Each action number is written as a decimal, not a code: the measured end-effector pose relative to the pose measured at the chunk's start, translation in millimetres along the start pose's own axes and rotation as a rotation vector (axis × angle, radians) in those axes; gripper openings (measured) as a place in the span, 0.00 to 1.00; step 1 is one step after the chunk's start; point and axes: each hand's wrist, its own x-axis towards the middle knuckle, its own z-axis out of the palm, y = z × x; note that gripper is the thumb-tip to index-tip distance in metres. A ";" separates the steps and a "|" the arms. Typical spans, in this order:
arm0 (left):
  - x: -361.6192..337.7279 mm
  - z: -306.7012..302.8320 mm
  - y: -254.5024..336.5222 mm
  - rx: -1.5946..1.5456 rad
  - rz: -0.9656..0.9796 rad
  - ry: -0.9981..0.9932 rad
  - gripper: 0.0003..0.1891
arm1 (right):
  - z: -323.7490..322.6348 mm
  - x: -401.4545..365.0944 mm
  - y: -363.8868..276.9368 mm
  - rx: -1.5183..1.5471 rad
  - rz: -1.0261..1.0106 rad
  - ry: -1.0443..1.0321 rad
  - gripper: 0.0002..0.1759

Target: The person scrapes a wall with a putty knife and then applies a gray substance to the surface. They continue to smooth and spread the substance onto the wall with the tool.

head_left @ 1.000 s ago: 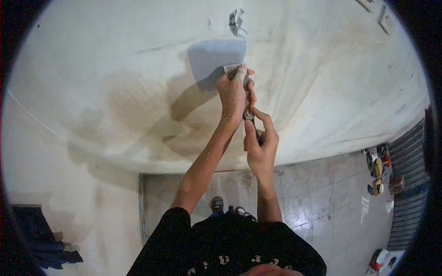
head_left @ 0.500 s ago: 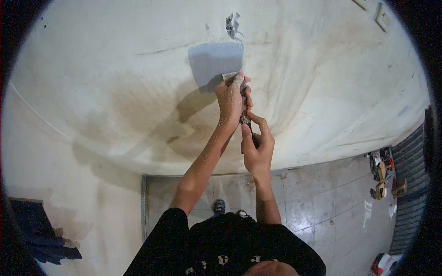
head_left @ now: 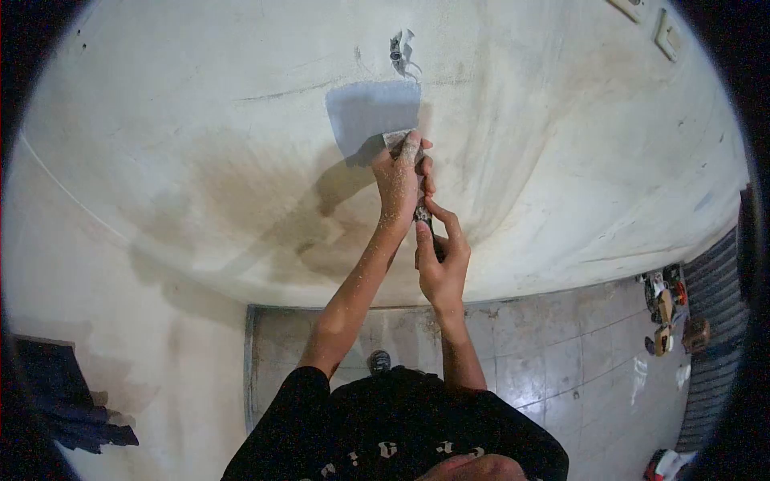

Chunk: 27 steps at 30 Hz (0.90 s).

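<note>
The pale wall (head_left: 241, 56) spans most of the view, brown staining across its middle. At its foot lies the tiled floor (head_left: 553, 345), bordered on the right by a corrugated shutter (head_left: 714, 321). A blue-grey patch (head_left: 371, 108) sits on the wall's upper half, its lower part in shadow. My left hand (head_left: 395, 184), dusted with pale specks, is clamped on the scraper (head_left: 395, 139) just behind the blade, thumb along it. My right hand (head_left: 443, 264) is closed around the handle's lower end, just below the left. The blade is over the patch's lower right corner; I cannot tell whether its edge touches the wall. Above the patch's top edge, near its right corner, is a small broken hole (head_left: 395, 52).
</note>
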 end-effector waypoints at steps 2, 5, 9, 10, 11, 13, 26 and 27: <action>-0.8 1.6 3.9 -0.020 -0.043 0.004 0.14 | 0.1 1.7 -4.2 -0.002 -0.011 0.002 0.19; 4.6 6.6 11.0 -0.008 0.022 -0.027 0.14 | 7.0 7.3 1.2 0.022 -0.090 0.042 0.18; 7.0 6.6 9.2 0.015 0.027 -0.031 0.14 | 8.2 8.1 2.9 0.041 -0.095 0.054 0.18; 6.3 9.1 12.6 0.011 0.011 -0.019 0.14 | 7.5 8.1 -1.8 0.049 -0.088 0.051 0.18; 5.6 10.2 12.9 0.008 -0.009 -0.004 0.15 | 6.1 6.1 -1.3 0.044 -0.070 0.045 0.18; 2.5 3.5 6.3 0.007 0.002 -0.018 0.15 | 5.4 1.1 1.8 0.023 -0.034 0.034 0.18; 5.7 8.3 20.8 0.029 0.006 -0.063 0.14 | 10.1 9.2 -10.3 0.040 -0.080 0.051 0.17; 6.8 8.9 19.7 0.023 0.004 -0.066 0.14 | 8.4 9.9 -12.2 0.036 -0.071 0.046 0.17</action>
